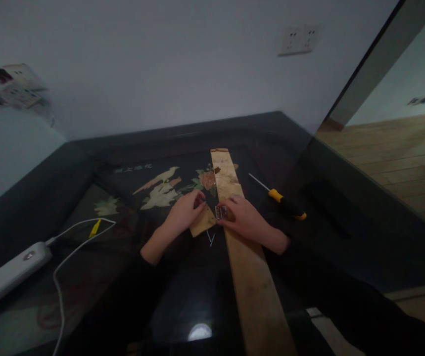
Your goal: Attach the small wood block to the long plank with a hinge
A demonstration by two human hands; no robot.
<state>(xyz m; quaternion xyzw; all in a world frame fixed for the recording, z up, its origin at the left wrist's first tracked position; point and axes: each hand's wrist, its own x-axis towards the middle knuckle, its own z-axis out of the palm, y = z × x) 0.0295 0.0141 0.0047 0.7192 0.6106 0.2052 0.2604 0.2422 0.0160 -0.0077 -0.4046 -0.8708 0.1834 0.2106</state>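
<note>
A small metal hinge (220,213) lies at the left edge of a long wooden board (254,277), between the thumb and fingers of my right hand (247,217). That hand rests on the board. My left hand (185,213) is closed in a pinch over a small wooden piece (202,225), just left of the board; anything between its fingertips is too small to make out. Two thin screws or nails (211,238) lie crossed on the table below the wooden piece. To the right of the board lies a screwdriver (277,196) with a yellow and black handle.
The dark, glossy table (193,277) bears a printed bird-and-flower picture. A white power strip (15,272) with a cable and a yellow tag (95,228) lies at the left. A wall with sockets (298,40) stands behind; wooden floor (394,163) shows at the right.
</note>
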